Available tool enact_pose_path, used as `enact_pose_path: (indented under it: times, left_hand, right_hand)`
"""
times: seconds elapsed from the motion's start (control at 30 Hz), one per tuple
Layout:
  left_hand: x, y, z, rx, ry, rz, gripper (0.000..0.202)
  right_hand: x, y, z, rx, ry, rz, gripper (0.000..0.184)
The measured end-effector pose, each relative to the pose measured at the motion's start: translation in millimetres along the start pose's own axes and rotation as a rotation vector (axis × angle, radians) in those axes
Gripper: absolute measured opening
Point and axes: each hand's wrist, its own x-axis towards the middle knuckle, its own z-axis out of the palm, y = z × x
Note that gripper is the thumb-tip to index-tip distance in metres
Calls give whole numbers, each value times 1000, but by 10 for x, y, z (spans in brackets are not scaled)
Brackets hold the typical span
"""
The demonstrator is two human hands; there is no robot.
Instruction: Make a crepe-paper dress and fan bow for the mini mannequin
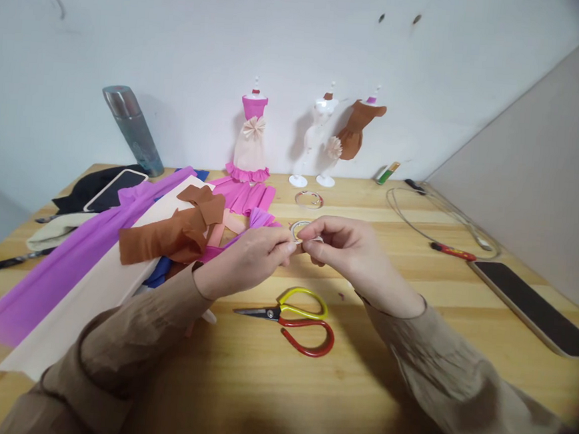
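My left hand and my right hand meet above the middle of the table, both with fingertips closed in a pinch. A small white ring, like a narrow roll of tape, shows upright between them, gripped by my right hand. A little brown scrap shows under my right fingertips. What my left fingertips pinch is too small to make out. Below the hands lie scissors with one yellow and one red handle, blades pointing left. Behind the hands rests a thin, clear-looking ring on the table.
Purple crepe paper, cream paper and brown pieces pile up at left, near a tumbler. Small dress forms stand by the wall, one in a pink dress, one in brown. A phone and cable lie right.
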Motion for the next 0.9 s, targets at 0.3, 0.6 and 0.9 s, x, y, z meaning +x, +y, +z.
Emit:
enact_pose_path:
  times: [0.3,0.6,0.9]
  left_hand:
    - [1,64,15,-366,-93,-237,28]
    - [5,74,-117,-865,-283,-422,23]
    - [-1,19,-68,-833,-348,-440,24]
  right_hand:
    - [16,32,-118,5,-48,22,21]
    - [14,66,-253,-557,-242,-653,39]
    - [42,183,-187,-678,-216,-920,13]
